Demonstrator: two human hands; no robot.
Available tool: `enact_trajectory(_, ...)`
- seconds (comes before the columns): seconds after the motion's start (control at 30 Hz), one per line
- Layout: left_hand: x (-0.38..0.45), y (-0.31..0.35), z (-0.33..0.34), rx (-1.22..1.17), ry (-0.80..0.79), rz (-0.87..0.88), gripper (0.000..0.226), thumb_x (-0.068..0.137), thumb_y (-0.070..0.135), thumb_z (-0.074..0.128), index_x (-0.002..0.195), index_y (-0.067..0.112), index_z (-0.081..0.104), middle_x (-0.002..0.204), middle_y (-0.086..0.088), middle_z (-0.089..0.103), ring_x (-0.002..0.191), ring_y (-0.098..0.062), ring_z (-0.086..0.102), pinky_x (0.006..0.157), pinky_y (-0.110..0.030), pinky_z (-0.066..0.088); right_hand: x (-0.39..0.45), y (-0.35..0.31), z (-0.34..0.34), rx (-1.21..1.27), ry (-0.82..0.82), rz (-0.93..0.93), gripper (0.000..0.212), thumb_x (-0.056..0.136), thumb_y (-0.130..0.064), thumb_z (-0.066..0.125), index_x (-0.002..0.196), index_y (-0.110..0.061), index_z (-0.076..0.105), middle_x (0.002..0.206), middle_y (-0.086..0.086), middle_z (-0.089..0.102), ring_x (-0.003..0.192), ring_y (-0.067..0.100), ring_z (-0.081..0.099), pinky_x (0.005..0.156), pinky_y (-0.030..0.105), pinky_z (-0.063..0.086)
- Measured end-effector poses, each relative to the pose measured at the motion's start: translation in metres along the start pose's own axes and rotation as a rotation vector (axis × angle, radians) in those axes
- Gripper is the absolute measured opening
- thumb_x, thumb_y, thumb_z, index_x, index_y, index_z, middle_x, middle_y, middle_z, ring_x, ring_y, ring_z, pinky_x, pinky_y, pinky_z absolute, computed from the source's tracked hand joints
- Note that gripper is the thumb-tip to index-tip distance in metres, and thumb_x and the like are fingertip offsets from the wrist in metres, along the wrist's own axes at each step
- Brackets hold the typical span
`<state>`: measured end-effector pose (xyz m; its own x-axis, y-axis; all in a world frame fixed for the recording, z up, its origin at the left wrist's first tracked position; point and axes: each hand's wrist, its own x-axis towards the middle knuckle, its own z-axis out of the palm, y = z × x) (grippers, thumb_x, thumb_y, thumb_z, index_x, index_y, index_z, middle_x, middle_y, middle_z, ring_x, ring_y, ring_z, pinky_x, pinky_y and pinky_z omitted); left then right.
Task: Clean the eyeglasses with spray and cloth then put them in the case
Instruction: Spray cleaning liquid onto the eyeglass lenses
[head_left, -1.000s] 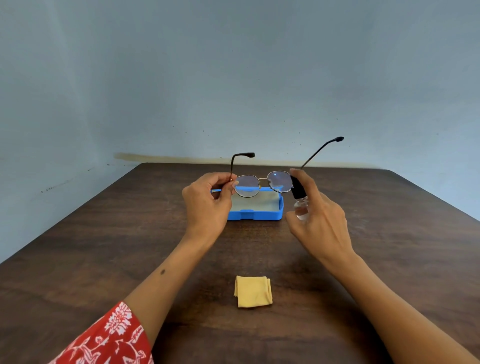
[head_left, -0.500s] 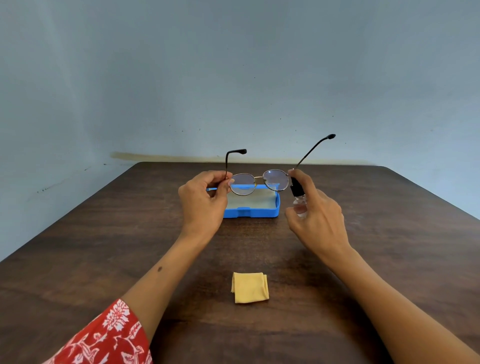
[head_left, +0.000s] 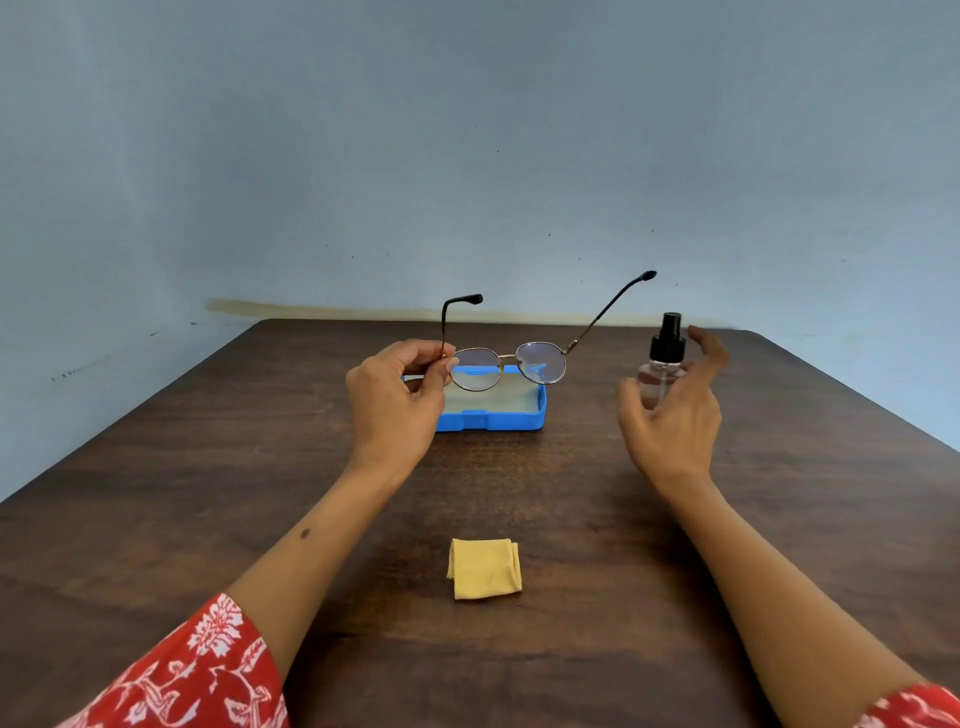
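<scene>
My left hand (head_left: 395, 400) pinches the left hinge of the round wire-framed eyeglasses (head_left: 506, 364) and holds them in the air above the open blue case (head_left: 491, 418), temples unfolded and pointing away from me. The clear spray bottle (head_left: 661, 364) with a black pump top stands upright to the right of the case. My right hand (head_left: 670, 421) is cupped around its lower part, fingers spread and the index finger lifted off it. The bottle's base is hidden behind that hand. A folded yellow cloth (head_left: 484, 569) lies on the table close to me, between my forearms.
The dark wooden table (head_left: 208, 493) stands against a pale blue wall (head_left: 467, 156), its far edge just behind the case. The case's grey lining holds nothing.
My right hand carried the spray bottle away from the right lens, out to the right of the case, and its fingers have opened around it. The left hand keeps the glasses over the case.
</scene>
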<state>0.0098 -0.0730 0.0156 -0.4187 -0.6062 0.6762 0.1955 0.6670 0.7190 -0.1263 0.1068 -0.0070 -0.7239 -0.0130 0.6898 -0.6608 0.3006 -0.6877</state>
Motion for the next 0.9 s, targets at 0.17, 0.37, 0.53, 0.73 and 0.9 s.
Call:
enact_trajectory(0.17, -0.002, 0.0, 0.002, 0.007, -0.018, -0.003, 0.017, 0.08, 0.008, 0.07, 0.095, 0.015, 0.071, 0.081, 0.011, 0.066, 0.072, 0.006, 0.064, 0.066, -0.007, 0.051, 0.013, 0.019, 0.012, -0.006, -0.068, -0.053, 0.051, 0.09, -0.013, 0.055, 0.134, -0.005, 0.031, 0.097, -0.001, 0.056, 0.07, -0.004, 0.054, 0.072, 0.023, 0.039)
enact_trajectory(0.37, -0.003, 0.001, 0.002, 0.036, -0.04, -0.009, 0.02, 0.081, 0.009, 0.07, 0.099, 0.015, 0.069, 0.083, 0.013, 0.064, 0.077, 0.004, 0.063, 0.068, -0.007, 0.051, 0.024, 0.034, 0.026, -0.043, -0.069, -0.048, 0.047, 0.09, -0.011, 0.055, 0.13, 0.0, 0.035, 0.107, 0.014, 0.056, 0.078, 0.011, 0.051, 0.066, 0.012, 0.028)
enact_trajectory(0.53, -0.002, 0.0, 0.002, 0.061, -0.046, -0.012, 0.021, 0.081, 0.01, 0.069, 0.101, 0.015, 0.069, 0.088, 0.011, 0.065, 0.08, 0.001, 0.063, 0.069, -0.012, 0.053, 0.027, 0.037, 0.029, -0.01, -0.042, 0.02, 0.045, 0.089, -0.01, 0.056, 0.128, -0.002, 0.036, 0.1, 0.004, 0.056, 0.074, 0.01, 0.051, 0.068, 0.013, 0.03)
enact_trajectory(0.73, -0.003, -0.001, 0.003, 0.07, -0.046, -0.009, 0.02, 0.081, 0.009, 0.069, 0.101, 0.013, 0.07, 0.088, 0.01, 0.065, 0.081, 0.0, 0.064, 0.07, -0.013, 0.054, 0.026, 0.039, 0.028, -0.036, -0.054, 0.078, 0.047, 0.084, -0.011, 0.06, 0.125, -0.003, 0.039, 0.099, 0.002, 0.06, 0.075, 0.007, 0.058, 0.073, 0.016, 0.035)
enact_trajectory(0.9, -0.003, 0.0, 0.002, 0.07, -0.039, -0.01, 0.019, 0.081, 0.009, 0.069, 0.1, 0.013, 0.07, 0.086, 0.012, 0.064, 0.074, 0.01, 0.059, 0.066, -0.003, 0.048, 0.02, 0.025, 0.019, -0.127, -0.009, 0.113, 0.079, 0.069, -0.024, 0.062, 0.138, -0.005, 0.03, 0.13, 0.011, 0.047, 0.118, 0.025, 0.046, 0.096, 0.04, 0.04)
